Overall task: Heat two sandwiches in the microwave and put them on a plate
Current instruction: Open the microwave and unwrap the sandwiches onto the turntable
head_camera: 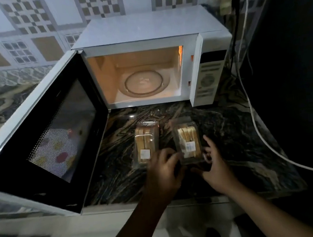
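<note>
Nearest us, both forearms reach forward over the counter edge toward the right pack [187, 141], one of two boxed sandwiches on the dark marbled counter [228, 131]. Our left hand [163, 169] comes in from the left, its fingers curled around the pack's near left corner. Our right hand [213, 162] sits at the near right corner, thumb along the pack's right edge and fingers bent against its near end. We read both as gripping this pack, though blur keeps us from telling how firmly. The pack seems tilted, its near end a little raised; we cannot tell whether it has fully left the counter.

The relation that matters: the pack's long axis runs away from us, pointing toward the microwave [148, 77], and our fingers hold its near end. The hands are about equally near it. A straight push forward and up would carry it in lengthwise.

The left pack [146, 142] lies just beside it, parallel, touched by neither hand as far as we can see.

Beyond, the microwave door [45, 135] swings wide to the left, the lit cavity is open, and the glass turntable [143, 82] is bare. No plate is visible.
</note>
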